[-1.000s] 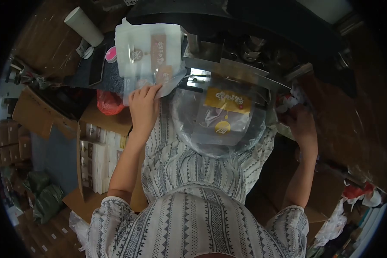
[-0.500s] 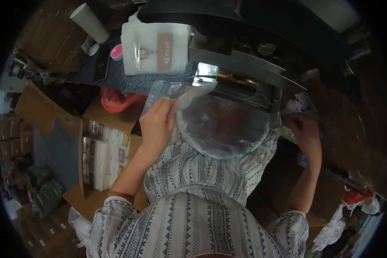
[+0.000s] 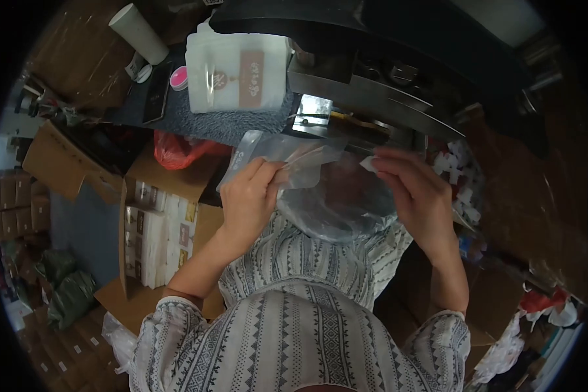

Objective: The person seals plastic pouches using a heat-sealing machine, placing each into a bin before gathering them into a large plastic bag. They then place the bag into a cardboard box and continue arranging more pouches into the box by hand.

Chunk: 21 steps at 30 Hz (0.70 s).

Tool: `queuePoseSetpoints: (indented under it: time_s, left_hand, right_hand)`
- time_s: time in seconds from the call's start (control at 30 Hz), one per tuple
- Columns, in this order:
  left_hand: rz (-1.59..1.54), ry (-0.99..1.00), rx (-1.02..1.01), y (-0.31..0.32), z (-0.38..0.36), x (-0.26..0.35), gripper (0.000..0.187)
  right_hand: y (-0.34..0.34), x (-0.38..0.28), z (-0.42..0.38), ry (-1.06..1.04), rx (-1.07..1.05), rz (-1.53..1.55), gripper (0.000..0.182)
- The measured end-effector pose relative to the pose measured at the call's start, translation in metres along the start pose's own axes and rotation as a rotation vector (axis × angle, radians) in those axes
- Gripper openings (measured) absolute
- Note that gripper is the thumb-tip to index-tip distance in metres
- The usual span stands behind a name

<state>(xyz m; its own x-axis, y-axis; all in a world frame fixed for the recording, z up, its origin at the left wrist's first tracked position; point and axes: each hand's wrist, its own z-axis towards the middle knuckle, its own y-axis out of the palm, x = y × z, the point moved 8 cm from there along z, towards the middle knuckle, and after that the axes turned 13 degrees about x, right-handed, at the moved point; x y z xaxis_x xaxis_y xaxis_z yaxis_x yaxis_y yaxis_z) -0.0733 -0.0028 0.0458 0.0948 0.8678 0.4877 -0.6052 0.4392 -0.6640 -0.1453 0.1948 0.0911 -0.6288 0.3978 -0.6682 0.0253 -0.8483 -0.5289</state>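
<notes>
So the person's left hand [image 3: 251,196] has its fingers curled shut around the lower edge of a clear plastic pouch [image 3: 277,159], pinching it between thumb and fingertips, and the pouch fans out up and to the right from that grip, looking limp and see-through. The right hand [image 3: 415,193] is up level with it, just across from the left hand, fingers bent and closed on a small white packet [image 3: 368,164] held at the fingertips, right next to the far edge of the pouch; can't tell if the packet actually touches the pouch. Below both hands, between them, sits a round clear bowl [image 3: 346,209], pretty much against the person's patterned shirt. Past the left hand, further from the body, there's a stack of white pouches [image 3: 238,65] with a tan label lying on a dark mat, and a metal machine [image 3: 372,98] runs across above both hands. Off to the outer side of the left hand there's a red bag [image 3: 176,151], a cardboard box [image 3: 157,228] full of white cartons, and a paper cup [image 3: 137,34] further up. Beyond the right hand there's a scatter of small white packets [image 3: 460,173].
</notes>
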Motion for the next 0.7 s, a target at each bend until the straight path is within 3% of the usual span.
queuePoseSetpoints:
  time_s: [0.27, 0.33, 0.37, 0.43, 0.57, 0.63, 0.67, 0.7]
  left_hand:
    - [-0.196, 0.094, -0.201, 0.036, -0.016, 0.012, 0.010]
    - [-0.404, -0.086, -0.398, 0.066, -0.019, 0.006, 0.010]
    - [-0.404, -0.086, -0.395, 0.072, -0.014, 0.008, 0.010]
    - [-0.687, -0.771, -0.647, 0.107, -0.026, -0.009, 0.019]
    - [-0.902, -0.978, -0.602, 0.137, -0.019, -0.013, 0.027]
    - [-0.941, -1.068, -0.508, 0.134, -0.016, -0.012, 0.031]
    - [-0.937, -1.069, -0.515, 0.132, -0.016, -0.013, 0.031]
    - [-0.687, -0.826, -0.506, 0.121, -0.005, -0.019, 0.032]
  right_hand:
    - [0.029, 0.001, -0.004, 0.003, -0.169, 0.116, 0.024]
    - [0.022, 0.041, -0.010, 0.406, 0.006, 0.257, 0.024]
    - [0.019, 0.043, -0.010, 0.404, 0.005, 0.257, 0.024]
    - [-0.003, 0.049, -0.010, 0.307, 0.092, -0.019, 0.026]
    - [-0.037, 0.066, -0.020, 0.265, 0.023, -0.392, 0.031]
    - [-0.054, 0.077, -0.024, 0.124, 0.075, -0.843, 0.028]
    - [-0.055, 0.094, -0.031, 0.131, 0.075, -0.843, 0.028]
    - [-0.048, 0.119, -0.040, 0.161, -0.001, -0.787, 0.025]
